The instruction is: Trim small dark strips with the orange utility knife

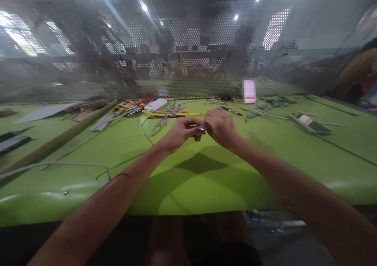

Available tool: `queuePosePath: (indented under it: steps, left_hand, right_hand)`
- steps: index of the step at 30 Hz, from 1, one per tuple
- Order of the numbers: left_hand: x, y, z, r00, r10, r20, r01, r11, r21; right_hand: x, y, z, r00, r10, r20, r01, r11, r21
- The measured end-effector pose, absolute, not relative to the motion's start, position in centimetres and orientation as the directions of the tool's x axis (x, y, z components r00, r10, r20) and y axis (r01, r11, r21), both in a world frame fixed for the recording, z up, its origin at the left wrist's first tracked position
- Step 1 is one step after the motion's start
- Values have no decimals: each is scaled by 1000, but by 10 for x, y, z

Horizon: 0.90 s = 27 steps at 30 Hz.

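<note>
Over the middle of the green-covered table, my two hands meet. My left hand is closed, its thumb and fingers pinching a small, flat, greyish shiny piece. My right hand is closed at the other end of that piece, its fingers curled and mostly hidden behind the back of the hand. What exactly the piece is, I cannot make out. Just beyond my left hand lies a star-like spread of coloured strips. A dark pen lies behind my right hand.
Woven colourful strips and a white oblong device lie at the back left. A long wooden pole and a pale cable cross the left side. A flat phone-like object is at right. A perforated screen stands behind.
</note>
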<state>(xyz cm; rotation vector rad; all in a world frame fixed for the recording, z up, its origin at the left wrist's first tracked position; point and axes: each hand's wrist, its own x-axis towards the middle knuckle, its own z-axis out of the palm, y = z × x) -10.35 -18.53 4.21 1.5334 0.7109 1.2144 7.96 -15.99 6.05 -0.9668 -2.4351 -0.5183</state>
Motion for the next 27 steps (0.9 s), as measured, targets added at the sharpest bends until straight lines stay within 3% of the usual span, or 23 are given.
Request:
queuePosePath:
  steps: [9,17,27]
  left_hand:
    - [-105,-183,41,341,872,352,-181,-307,934]
    - [-106,-182,39,364,854,372,-210,-314,926]
    - [-106,-184,41,351,869,348,-190,-298,936]
  right_hand:
    - [80,-159,60,-648,500,574,663,742,102]
    - [82,-153,52,-650,384,656,569,818,86]
    - [81,-152,52,-643,380,665,563,823,75]
